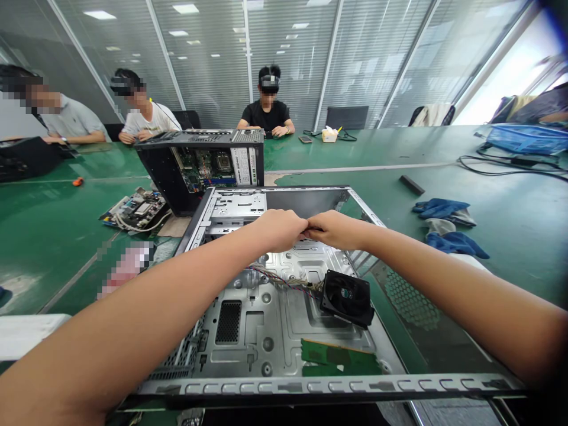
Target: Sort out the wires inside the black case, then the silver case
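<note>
Over the far half of an opened computer case (284, 313), my left hand (283, 229) and my right hand (332, 229) meet with fingers curled together. Both are closed, and whatever they pinch is hidden behind the fingers. Below them, inside the case, a bundle of thin cables (288, 280) runs to a black cooling fan (347, 297), which lies tilted on the metal floor. Nearer the front rail rest green memory modules (339, 356). At the case's far left a silver drive bay (239, 202) is visible.
Behind stands another computer case (199, 139) with a motherboard inside. A loose circuit board (141, 208) lies to its left. Blue gloves (455, 244) and a dark bar (412, 185) lie at right on the green table (430, 157). Several people sit around it.
</note>
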Tool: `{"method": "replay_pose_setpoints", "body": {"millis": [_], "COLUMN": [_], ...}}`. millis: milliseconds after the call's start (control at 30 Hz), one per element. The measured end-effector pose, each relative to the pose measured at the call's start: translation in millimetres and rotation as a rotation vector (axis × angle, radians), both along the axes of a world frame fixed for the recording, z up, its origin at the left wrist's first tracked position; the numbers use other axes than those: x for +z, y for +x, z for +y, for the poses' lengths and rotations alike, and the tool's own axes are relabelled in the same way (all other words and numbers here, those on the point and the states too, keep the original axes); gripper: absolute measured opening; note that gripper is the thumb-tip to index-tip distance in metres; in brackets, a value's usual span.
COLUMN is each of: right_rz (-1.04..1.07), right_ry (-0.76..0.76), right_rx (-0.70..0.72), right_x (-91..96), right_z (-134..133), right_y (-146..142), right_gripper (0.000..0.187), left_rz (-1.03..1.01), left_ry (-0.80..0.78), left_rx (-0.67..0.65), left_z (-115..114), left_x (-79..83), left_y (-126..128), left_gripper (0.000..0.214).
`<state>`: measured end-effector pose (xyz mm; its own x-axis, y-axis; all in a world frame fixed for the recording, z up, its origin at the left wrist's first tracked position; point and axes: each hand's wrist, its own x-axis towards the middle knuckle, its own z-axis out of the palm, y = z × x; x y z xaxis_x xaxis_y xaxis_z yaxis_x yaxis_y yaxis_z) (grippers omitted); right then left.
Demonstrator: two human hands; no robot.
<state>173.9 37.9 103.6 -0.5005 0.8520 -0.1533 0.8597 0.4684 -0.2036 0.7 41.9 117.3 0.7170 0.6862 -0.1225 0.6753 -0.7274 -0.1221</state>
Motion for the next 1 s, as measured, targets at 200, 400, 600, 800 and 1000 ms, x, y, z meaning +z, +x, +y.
{"method": "replay_pose_setpoints", "body": {"millis": [200,400,600,800,1000], "right_rz": [0.008,0.004,0.007,0.003,0.000], "right_ry": [-0.001,-0.004,0.000,0.006,0.002], "right_rx": [0.009,0.006,0.006,0.016,0.017], "right_x": [0.4,1.9,2.0,2.4,4.1], "right_z": [-1.1,-2.5,-1.7,-2.1,-2.5], "right_y": [-0.3,-0.7,0.0,0.1,-0.2], "right_gripper": [0.028,0.027,0.026,0.025,0.025], "left_rz": [-0.004,-0.008,-0.017,-0.031,-0.027], "left_ry": [0.005,0.016,0.012,0.008,0.018], "left_rx": [-0.012,-0.015,-0.010,-0.006,-0.005], "left_z": [1.3,1.5,2.1,3.3,4.0], "left_x": [-2.2,-3.2,-5.2,-7.7,-10.2], "left_y": [0.0,-0.5,-0.1,-0.3,-0.6], "left_gripper": [0.036,0.036,0.036,0.036,0.036]}}
